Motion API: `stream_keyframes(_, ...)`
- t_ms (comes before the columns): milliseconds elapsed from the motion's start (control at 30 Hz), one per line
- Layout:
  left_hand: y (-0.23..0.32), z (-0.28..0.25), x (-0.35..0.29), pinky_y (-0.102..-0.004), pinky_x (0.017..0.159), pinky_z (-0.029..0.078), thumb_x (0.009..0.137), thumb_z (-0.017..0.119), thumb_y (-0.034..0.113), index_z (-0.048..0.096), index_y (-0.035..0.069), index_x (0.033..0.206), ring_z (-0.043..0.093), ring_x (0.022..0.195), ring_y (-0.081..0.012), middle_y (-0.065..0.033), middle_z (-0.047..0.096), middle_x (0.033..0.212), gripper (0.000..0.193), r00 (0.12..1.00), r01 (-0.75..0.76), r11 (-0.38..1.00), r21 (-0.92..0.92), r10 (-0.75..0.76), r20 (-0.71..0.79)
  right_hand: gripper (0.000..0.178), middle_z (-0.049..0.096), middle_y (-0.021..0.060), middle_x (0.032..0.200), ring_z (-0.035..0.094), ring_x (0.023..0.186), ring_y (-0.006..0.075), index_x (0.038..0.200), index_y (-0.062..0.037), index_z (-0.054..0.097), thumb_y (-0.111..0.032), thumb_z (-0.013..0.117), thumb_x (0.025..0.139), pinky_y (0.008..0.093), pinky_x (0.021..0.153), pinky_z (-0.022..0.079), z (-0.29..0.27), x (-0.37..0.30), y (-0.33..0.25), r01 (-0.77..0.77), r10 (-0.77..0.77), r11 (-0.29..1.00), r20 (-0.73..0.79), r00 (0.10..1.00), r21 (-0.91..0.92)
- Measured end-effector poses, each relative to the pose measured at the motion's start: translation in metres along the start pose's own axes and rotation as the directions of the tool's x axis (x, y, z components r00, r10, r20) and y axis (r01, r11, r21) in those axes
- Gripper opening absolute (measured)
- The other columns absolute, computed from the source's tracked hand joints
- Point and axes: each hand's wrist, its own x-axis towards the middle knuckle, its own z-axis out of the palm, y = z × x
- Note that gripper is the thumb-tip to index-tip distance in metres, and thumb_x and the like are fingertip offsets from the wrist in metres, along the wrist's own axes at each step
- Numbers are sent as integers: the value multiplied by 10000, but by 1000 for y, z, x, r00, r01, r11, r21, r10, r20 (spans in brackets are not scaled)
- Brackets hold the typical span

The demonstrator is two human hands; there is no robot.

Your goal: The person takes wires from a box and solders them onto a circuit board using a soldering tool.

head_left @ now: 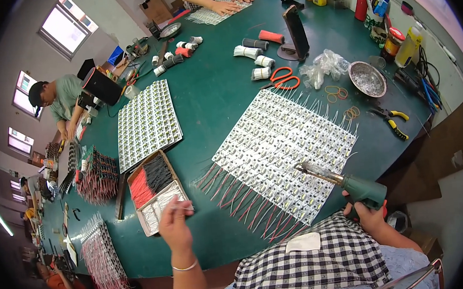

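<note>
My right hand (368, 215) is wrapped round the handle of a green soldering gun (364, 189). Its metal tip lies over a large white circuit board panel (286, 153) with rows of small parts. Red and white wires (247, 203) stick out along the panel's near left edge, pale ones along its far edge. My left hand (176, 225) is raised at the near corner of a cardboard box (175, 169), its fingertips pinched on what looks like a thin white wire (183, 207). Sorted in the box are red wires (140, 189), black wires (158, 171) and white wires (152, 211).
Another board panel (148, 124) lies beyond the box; wired panels (103, 252) are at the left. Red-handled scissors (281, 80), a metal bowl (367, 78), pliers (392, 122) and a dark upright stand (294, 33) sit farther off. Co-workers' hands (226, 6) work at the far side.
</note>
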Motion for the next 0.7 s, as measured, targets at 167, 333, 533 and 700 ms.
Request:
stream_keyframes(167,-18,27,-21,-236,646,497,870,550,10,611,-34,1057,606,730,-137,-126,654,900,201,975,110,993,48,-118,190,386,555,174,1121,607,699,208,1226,32,420,-44,440,848,318,669,511,0,1,-2,25,-25,1000,2,1000,9)
stream_keyframes(333,-22,18,-20,-231,610,512,844,560,-34,640,-25,987,615,730,-130,-112,647,882,164,993,36,998,-48,-31,113,345,572,198,1117,616,688,197,1194,58,445,-39,516,870,317,656,518,2,1,-3,44,-40,995,-50,998,86)
stream_keyframes(533,-18,19,-19,-245,600,530,862,538,-27,626,-55,954,638,773,-168,-122,643,862,130,980,170,983,-66,-162,116,360,568,186,1123,616,683,201,1212,44,434,-71,509,880,314,646,519,-1,5,-5,83,-78,993,-60,995,83)
stream_keyframes(700,13,30,-23,-244,586,521,878,509,-15,595,-57,1005,632,750,-175,-127,624,871,160,975,150,987,-61,-138,177,393,565,162,1112,620,709,203,1238,34,417,-122,508,888,305,645,518,3,27,-15,160,-153,981,-61,986,112)
